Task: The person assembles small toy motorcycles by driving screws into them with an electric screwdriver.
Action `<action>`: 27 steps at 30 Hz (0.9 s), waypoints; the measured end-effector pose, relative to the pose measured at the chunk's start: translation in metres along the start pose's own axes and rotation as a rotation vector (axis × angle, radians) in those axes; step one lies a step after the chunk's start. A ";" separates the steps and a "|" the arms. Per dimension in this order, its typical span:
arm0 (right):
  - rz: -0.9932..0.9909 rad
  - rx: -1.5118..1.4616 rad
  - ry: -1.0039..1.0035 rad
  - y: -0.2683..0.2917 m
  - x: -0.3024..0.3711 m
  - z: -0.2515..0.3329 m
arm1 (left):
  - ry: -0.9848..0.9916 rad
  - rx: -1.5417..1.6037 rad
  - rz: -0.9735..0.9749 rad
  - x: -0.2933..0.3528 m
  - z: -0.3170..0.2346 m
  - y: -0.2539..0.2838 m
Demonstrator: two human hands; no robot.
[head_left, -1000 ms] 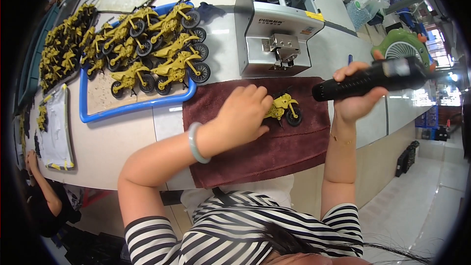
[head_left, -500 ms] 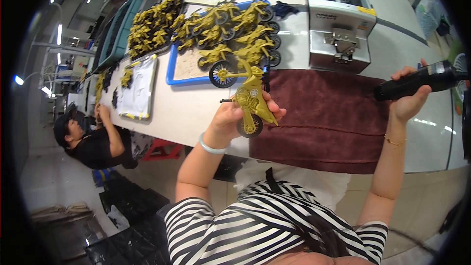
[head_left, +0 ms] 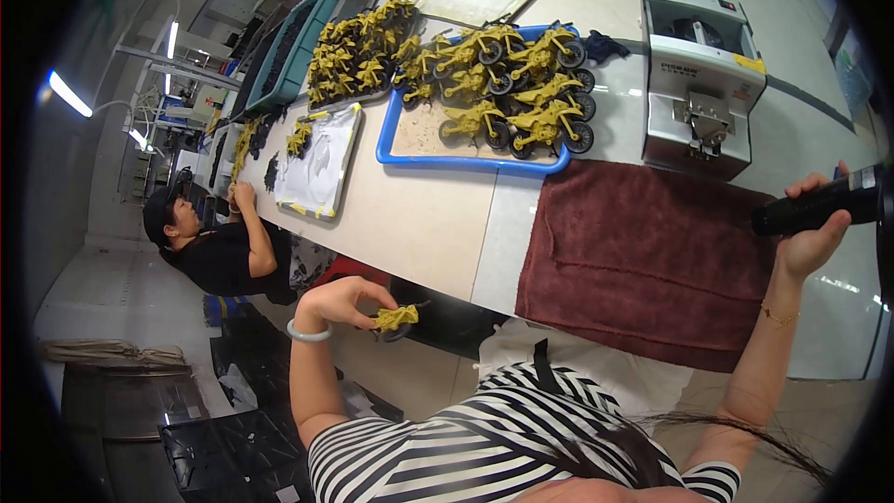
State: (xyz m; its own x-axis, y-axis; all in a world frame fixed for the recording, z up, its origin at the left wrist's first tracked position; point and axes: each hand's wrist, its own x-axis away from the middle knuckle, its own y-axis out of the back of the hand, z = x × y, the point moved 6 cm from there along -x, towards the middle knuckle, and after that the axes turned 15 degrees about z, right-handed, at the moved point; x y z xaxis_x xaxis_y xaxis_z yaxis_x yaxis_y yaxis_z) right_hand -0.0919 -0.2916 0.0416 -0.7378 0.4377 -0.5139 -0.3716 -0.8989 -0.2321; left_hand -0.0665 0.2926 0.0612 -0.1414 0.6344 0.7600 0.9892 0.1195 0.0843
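Toy motorcycle (head_left: pixel 396 319) in left hand (head_left: pixel 346 301); black tool (head_left: pixel 819 208) in right hand (head_left: pixel 815 235).

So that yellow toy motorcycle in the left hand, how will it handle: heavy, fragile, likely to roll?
The toy motorcycle probably weighs little: the left hand holds it by the fingertips alone. It looks like rigid plastic, with thin protruding parts that may snap if squeezed. On its black wheels it would likely roll or tip sideways when set down.
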 end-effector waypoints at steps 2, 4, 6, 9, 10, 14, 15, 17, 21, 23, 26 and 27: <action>0.009 -0.001 0.009 0.002 0.002 0.001 | 0.126 -0.089 -0.124 0.010 0.002 0.014; 0.007 0.018 0.013 0.003 0.002 0.005 | 0.180 -0.082 -0.347 0.013 -0.007 0.040; -0.002 0.023 0.021 -0.001 0.001 0.005 | 0.070 -0.311 -0.679 0.004 -0.035 0.079; -0.026 0.034 0.033 0.000 0.000 0.008 | -0.267 -0.533 -1.089 -0.043 -0.072 0.149; -0.049 0.045 0.027 -0.002 0.000 0.010 | -0.293 -0.613 -1.179 -0.062 -0.082 0.171; -0.048 0.019 0.035 -0.007 0.000 0.011 | -0.185 -0.901 -1.330 -0.114 -0.128 0.241; -0.028 -0.016 0.035 -0.003 0.002 0.010 | -0.066 -0.843 -1.266 -0.129 -0.131 0.257; -0.008 -0.035 0.040 -0.008 0.001 0.008 | 0.170 -0.770 -1.120 -0.138 -0.120 0.285; 0.036 -0.015 0.064 -0.019 0.000 0.017 | 0.049 -0.846 -1.060 -0.123 -0.130 0.292; 0.060 0.039 0.074 -0.027 0.000 0.027 | -0.176 -0.861 -1.218 -0.106 -0.146 0.275; 0.142 0.124 0.114 -0.031 -0.002 0.028 | -0.527 -0.807 -1.397 -0.076 -0.189 0.206; 0.172 0.141 0.117 -0.035 -0.003 0.026 | -0.618 -0.717 -1.275 -0.077 -0.197 0.181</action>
State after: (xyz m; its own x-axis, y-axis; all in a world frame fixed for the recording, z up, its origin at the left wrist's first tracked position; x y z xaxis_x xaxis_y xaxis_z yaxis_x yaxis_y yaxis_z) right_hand -0.0914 -0.2614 0.0730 -0.7295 0.2658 -0.6302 -0.3273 -0.9447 -0.0196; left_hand 0.1308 0.1151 0.1448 -0.6724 0.6251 -0.3965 0.0016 0.5369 0.8437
